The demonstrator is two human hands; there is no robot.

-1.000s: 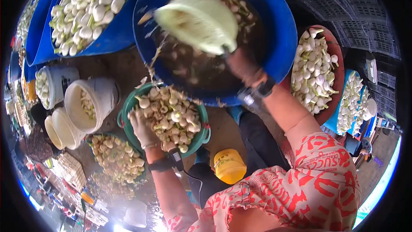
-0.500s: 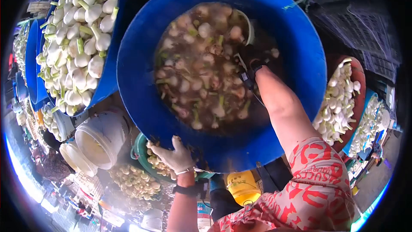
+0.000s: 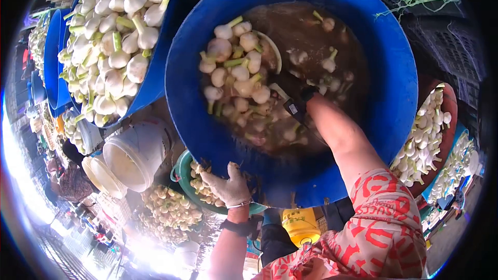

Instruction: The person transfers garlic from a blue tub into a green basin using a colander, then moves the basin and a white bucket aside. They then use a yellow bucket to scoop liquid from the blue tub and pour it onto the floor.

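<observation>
A large round blue plastic tub of murky brown water sits at the centre, and whole pale garlic bulbs with green stems crowd its water toward 10 o'clock. The right hand, dark-gloved, reaches in from 4 o'clock beside a pale curved plastic scoop rim; whether its fingers grip is hidden. The left hand, in a whitish glove, is loosely spread, thumb raised, at the tub's 7 o'clock edge, over a green plastic basin of bulbs.

Around the tub, on dark brown ground, stand a yellow plastic bucket at 6 o'clock, a tipped white plastic bucket at 8, a blue plastic barrel heaped with garlic at 9 to 10, and a reddish tub of garlic near 4. Black plastic crates line 2 to 3 o'clock; glare whitens the room's lower left.
</observation>
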